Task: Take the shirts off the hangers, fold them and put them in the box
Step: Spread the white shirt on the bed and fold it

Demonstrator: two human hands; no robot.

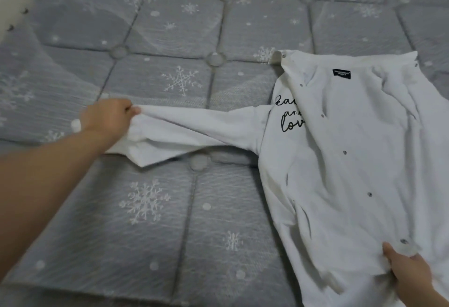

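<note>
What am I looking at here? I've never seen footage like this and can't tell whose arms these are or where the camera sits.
There is one picture, taken by a camera worn on a person's head, looking down at their own bare hands. A white button-up shirt lies spread on a grey quilted mattress with a snowflake pattern. The left hand pinches the end of the shirt's outstretched sleeve. The right hand grips the shirt's bottom edge. No hanger or box is in view.
</note>
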